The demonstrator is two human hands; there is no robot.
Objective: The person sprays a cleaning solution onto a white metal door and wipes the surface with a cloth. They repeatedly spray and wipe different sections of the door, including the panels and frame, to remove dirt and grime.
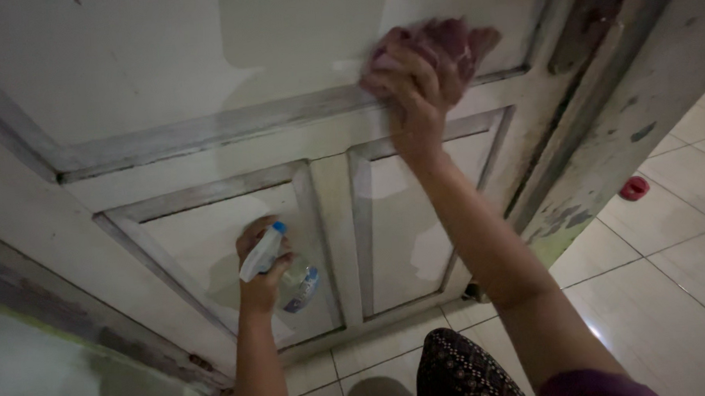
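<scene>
Cloth [445,42], reddish-purple and bunched, is pressed flat vs the white door [169,79] near the lower right corner of the big upper panel, just above the grey moulding strip [209,129] that runs across. Right hand [415,90] is spread over it, fingers curled, palm pushing it on the surface; arm reaches up from lower right. Bunched as it is, cloth shows no clear long axis.

Left hand [260,267] is closed round a spray bottle [281,271] in front of the lower left panel. Bottle's long axis slants: white trigger head w/ blue tip up-left, clear body w/ label down-right.

Door has 2 small lower panels side by side, divided by an upright strip. Right edge of door meets a worn, peeling frame [600,119], close to the cloth, so little room that way; lots of open panel to the left. Pale floor tiles [682,233] lie right of the frame, a small red object [634,187] on them.
</scene>
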